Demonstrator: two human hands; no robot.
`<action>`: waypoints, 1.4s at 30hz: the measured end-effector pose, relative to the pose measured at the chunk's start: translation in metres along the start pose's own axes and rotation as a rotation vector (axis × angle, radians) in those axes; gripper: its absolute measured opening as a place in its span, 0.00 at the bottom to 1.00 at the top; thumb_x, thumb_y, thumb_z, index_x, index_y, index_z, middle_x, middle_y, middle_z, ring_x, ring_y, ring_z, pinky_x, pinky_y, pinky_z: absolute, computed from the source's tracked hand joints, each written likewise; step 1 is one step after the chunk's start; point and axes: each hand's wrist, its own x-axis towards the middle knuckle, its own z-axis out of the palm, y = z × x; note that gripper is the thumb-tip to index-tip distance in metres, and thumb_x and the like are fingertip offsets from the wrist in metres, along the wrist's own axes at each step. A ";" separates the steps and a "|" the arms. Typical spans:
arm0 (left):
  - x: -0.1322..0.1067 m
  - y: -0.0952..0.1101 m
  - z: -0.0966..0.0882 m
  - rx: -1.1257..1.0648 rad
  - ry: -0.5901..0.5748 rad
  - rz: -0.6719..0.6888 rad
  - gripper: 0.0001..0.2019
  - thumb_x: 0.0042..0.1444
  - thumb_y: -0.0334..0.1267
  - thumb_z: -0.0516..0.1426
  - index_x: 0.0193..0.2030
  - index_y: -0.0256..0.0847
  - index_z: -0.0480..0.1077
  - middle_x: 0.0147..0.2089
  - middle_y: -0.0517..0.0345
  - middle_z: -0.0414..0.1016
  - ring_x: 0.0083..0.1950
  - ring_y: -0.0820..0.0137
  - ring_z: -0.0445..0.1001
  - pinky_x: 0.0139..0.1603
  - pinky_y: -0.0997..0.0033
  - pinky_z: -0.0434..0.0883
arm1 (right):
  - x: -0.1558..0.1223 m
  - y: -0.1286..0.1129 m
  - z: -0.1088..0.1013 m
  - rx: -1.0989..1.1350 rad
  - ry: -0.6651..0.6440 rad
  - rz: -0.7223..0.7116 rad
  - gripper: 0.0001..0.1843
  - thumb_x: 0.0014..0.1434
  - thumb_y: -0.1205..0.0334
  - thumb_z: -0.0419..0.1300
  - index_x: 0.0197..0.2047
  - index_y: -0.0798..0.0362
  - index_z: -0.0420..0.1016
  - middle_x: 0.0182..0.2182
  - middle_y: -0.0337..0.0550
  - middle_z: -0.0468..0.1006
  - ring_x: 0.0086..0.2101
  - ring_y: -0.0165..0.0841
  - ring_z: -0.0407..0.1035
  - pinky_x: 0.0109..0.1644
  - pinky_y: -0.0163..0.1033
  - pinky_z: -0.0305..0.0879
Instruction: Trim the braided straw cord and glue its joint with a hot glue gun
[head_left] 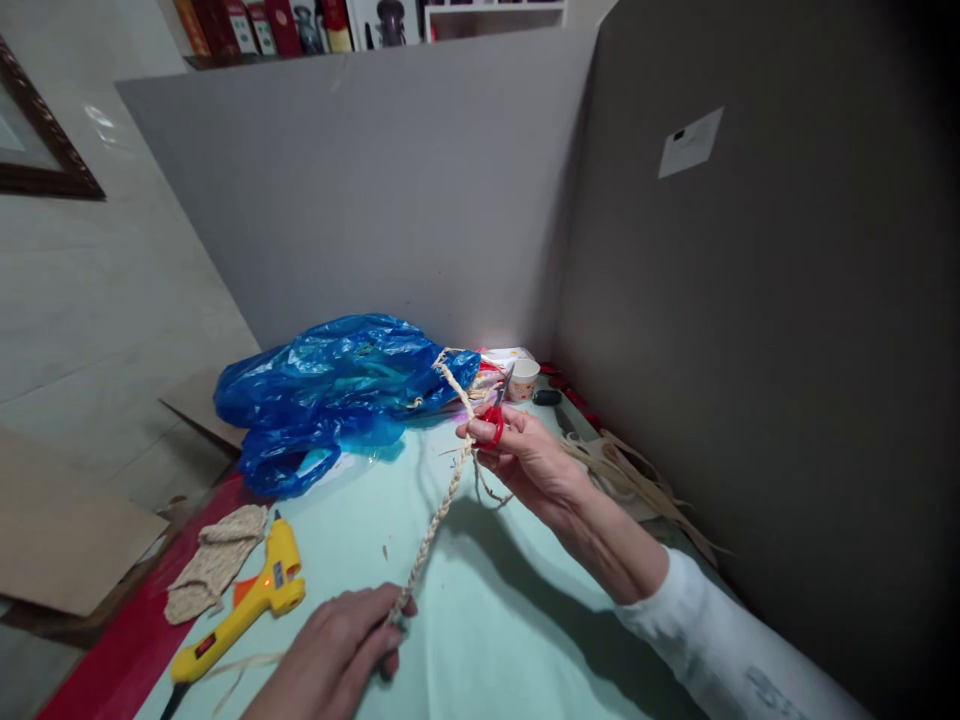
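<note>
Above the middle of the table [487, 645], a braid [441, 515] slants toward the far edge, its lower end pinched in the left hand [337, 645]. The right hand [534, 462] pinches it higher up and also holds red scissors [492, 426]. A yellow glue gun [251, 605] lies near the left edge, a blue bag [322, 375] at the far left corner.
</note>
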 end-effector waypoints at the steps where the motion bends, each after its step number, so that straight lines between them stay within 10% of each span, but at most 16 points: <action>1: 0.004 0.000 -0.006 0.100 -0.039 0.016 0.11 0.60 0.39 0.55 0.43 0.52 0.80 0.34 0.56 0.84 0.40 0.57 0.79 0.44 0.66 0.71 | 0.000 0.002 -0.001 -0.002 0.004 -0.001 0.20 0.38 0.63 0.78 0.31 0.54 0.73 0.27 0.37 0.79 0.27 0.25 0.64 0.30 0.32 0.55; 6: 0.044 -0.003 -0.025 0.468 -0.045 0.009 0.16 0.61 0.26 0.51 0.45 0.44 0.78 0.41 0.49 0.83 0.46 0.56 0.79 0.47 0.59 0.70 | 0.000 0.011 -0.010 -0.021 0.040 -0.006 0.19 0.39 0.61 0.78 0.31 0.55 0.74 0.29 0.41 0.80 0.23 0.23 0.61 0.25 0.32 0.52; 10: 0.079 -0.008 -0.027 0.529 -0.062 0.043 0.15 0.64 0.41 0.59 0.55 0.39 0.71 0.55 0.49 0.76 0.50 0.60 0.77 0.49 0.52 0.76 | -0.003 0.013 -0.018 -0.036 0.076 -0.013 0.20 0.37 0.60 0.78 0.31 0.55 0.75 0.29 0.41 0.80 0.21 0.21 0.58 0.23 0.31 0.50; 19: 0.143 -0.010 -0.021 0.541 -0.124 0.142 0.17 0.65 0.41 0.59 0.58 0.40 0.70 0.59 0.48 0.73 0.52 0.59 0.76 0.50 0.51 0.76 | -0.008 0.022 -0.046 -0.017 0.182 -0.049 0.20 0.36 0.61 0.78 0.30 0.56 0.74 0.27 0.40 0.79 0.20 0.20 0.55 0.22 0.30 0.47; 26: 0.141 -0.029 -0.008 0.370 -0.250 0.101 0.17 0.64 0.41 0.59 0.58 0.39 0.70 0.58 0.49 0.74 0.51 0.58 0.77 0.49 0.51 0.77 | -0.007 0.022 -0.059 -0.019 0.234 -0.050 0.20 0.35 0.62 0.79 0.29 0.56 0.75 0.27 0.40 0.79 0.20 0.20 0.55 0.23 0.30 0.48; 36: 0.118 -0.045 -0.011 0.189 -0.070 0.049 0.10 0.62 0.41 0.58 0.40 0.38 0.78 0.45 0.49 0.81 0.49 0.56 0.76 0.55 0.52 0.69 | -0.008 0.010 -0.057 -0.039 0.362 -0.137 0.21 0.33 0.62 0.79 0.28 0.55 0.75 0.27 0.39 0.78 0.21 0.21 0.58 0.22 0.30 0.48; 42: 0.111 -0.035 -0.018 -0.126 -0.077 -0.038 0.19 0.58 0.50 0.56 0.40 0.35 0.79 0.35 0.48 0.82 0.28 0.64 0.73 0.31 0.64 0.69 | -0.004 0.006 -0.068 -0.047 0.420 -0.191 0.21 0.31 0.64 0.79 0.27 0.54 0.74 0.25 0.38 0.77 0.19 0.20 0.54 0.19 0.29 0.47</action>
